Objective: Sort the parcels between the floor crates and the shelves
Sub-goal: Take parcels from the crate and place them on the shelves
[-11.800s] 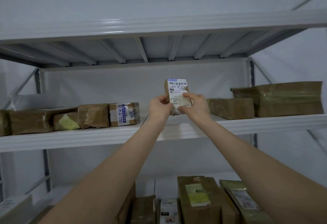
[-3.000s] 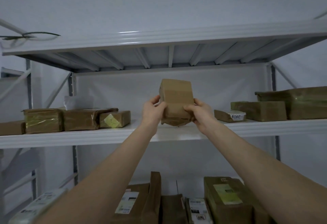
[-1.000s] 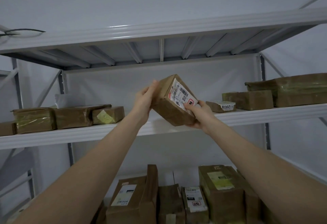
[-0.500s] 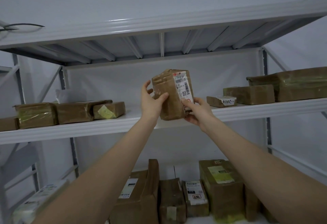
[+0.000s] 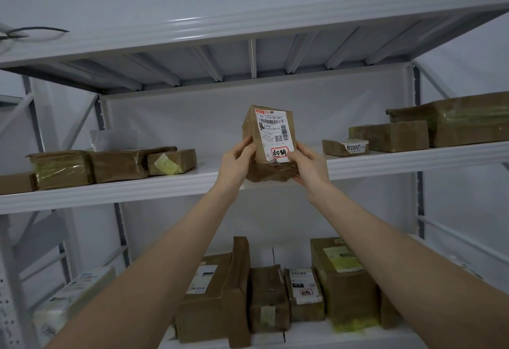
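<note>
Both hands hold one brown parcel (image 5: 271,142) in the middle of the frame. It stands up on its end, with its white label facing us. The left hand (image 5: 237,160) curls its fingers round the left side. The right hand (image 5: 308,166) grips the lower right side, with its thumb by the red mark on the label. The parcel is right in front of the edge of the middle shelf (image 5: 165,187). I cannot tell if it touches the shelf yet. Here is what could go wrong: the bottom of the parcel is crumpled and it stands tall, so it might wobble. If the hands let go too near the edge, I think it could tip and fall down. The arms reach up high, so a slip is easy too. At the left of the frame, three wrapped parcels (image 5: 118,164) lie on the shelf. At the right lie a small flat parcel (image 5: 345,147) and bigger boxes (image 5: 451,120). The space between them looks open, so nothing seems to block the way. More parcels (image 5: 341,279) stand on the shelf below.
</note>
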Tool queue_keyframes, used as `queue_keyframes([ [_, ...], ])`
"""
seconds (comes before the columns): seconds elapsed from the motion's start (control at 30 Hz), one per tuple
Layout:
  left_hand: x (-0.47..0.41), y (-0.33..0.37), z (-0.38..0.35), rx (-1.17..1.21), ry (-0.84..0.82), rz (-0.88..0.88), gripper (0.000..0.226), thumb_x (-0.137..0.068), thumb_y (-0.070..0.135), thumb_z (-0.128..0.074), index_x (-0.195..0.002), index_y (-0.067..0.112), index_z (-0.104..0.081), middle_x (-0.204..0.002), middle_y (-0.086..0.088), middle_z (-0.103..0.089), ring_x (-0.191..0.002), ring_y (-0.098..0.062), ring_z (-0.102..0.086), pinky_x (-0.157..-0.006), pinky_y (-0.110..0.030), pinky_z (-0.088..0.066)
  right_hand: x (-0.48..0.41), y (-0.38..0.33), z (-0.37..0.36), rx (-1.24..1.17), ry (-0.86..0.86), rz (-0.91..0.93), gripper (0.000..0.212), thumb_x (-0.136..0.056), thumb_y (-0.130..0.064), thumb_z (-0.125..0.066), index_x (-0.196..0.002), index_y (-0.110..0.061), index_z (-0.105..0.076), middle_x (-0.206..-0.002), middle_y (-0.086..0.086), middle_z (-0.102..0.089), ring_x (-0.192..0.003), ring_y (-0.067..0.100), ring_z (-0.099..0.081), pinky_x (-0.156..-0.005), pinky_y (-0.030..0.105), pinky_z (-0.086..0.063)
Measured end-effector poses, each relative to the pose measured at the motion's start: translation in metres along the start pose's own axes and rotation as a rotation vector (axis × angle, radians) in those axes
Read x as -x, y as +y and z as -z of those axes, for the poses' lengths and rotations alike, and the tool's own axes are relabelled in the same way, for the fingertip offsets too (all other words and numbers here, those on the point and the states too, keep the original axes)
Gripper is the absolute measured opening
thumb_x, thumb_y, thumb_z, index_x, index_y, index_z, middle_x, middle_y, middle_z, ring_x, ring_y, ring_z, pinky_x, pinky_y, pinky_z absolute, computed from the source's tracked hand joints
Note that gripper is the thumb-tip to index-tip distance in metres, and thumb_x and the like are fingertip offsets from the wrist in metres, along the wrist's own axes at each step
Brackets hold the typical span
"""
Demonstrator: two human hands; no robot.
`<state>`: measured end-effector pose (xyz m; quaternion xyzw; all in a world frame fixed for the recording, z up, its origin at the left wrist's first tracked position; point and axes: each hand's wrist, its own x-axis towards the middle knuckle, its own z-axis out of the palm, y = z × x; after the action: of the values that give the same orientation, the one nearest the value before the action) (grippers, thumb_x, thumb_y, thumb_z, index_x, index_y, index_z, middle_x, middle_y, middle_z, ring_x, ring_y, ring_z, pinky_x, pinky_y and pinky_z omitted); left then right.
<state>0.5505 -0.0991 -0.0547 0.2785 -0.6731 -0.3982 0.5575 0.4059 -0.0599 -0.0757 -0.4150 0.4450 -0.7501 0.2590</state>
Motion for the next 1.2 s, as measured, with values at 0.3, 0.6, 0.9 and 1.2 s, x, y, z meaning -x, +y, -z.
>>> queue_keyframes([
  [0.3, 0.017, -0.009, 0.012, -0.028, -0.02, -0.01, 0.039, -0.099, 0.026, -0.048, -0.138, 0.032, -0.048, -0.097, 0.024, -0.067, -0.089, 0.002, -0.06, -0.074, -0.017, -0.051, 0.011, 0.003, -0.001, 0.033, -0.034, -0.018, 0.04, -0.086, -0.014, -0.062, -0.123, -0.029, -0.064, -0.111, -0.003, -0.07, -0.101, 0.015, -0.064, -0.092, 0.038, -0.052],
  [0.6, 0.065, -0.019, 0.026, -0.023, 0.057, -0.036, 0.039, -0.098, 0.022, -0.049, -0.136, 0.031, -0.049, -0.095, 0.028, -0.067, -0.085, 0.014, -0.063, -0.061, -0.008, -0.05, 0.047, 0.023, -0.01, 0.055, -0.075, 0.015, 0.03, -0.087, -0.024, -0.066, -0.114, -0.032, -0.055, -0.105, -0.001, -0.069, -0.091, 0.014, -0.067, -0.085, 0.043, -0.056],
  [0.9, 0.154, -0.079, 0.085, -0.006, 0.25, 0.056, 0.041, -0.096, 0.012, -0.051, -0.134, 0.029, -0.049, -0.105, 0.013, -0.07, -0.093, -0.001, -0.068, -0.068, -0.015, -0.054, 0.124, 0.102, -0.052, 0.2, -0.208, -0.03, 0.043, -0.087, -0.035, -0.063, -0.129, -0.038, -0.054, -0.095, -0.016, -0.066, -0.077, -0.005, -0.063, -0.064, 0.016, -0.051],
  [1.2, 0.246, -0.163, 0.169, -0.071, 0.493, 0.305, 0.039, -0.093, 0.024, -0.057, -0.132, 0.027, -0.056, -0.113, 0.012, -0.067, -0.108, -0.014, -0.063, -0.089, -0.038, -0.055, 0.205, 0.204, -0.109, 0.356, -0.412, -0.245, 0.045, -0.084, -0.034, -0.063, -0.128, -0.038, -0.057, -0.117, -0.011, -0.066, -0.088, 0.003, -0.055, -0.082, 0.028, -0.043],
])
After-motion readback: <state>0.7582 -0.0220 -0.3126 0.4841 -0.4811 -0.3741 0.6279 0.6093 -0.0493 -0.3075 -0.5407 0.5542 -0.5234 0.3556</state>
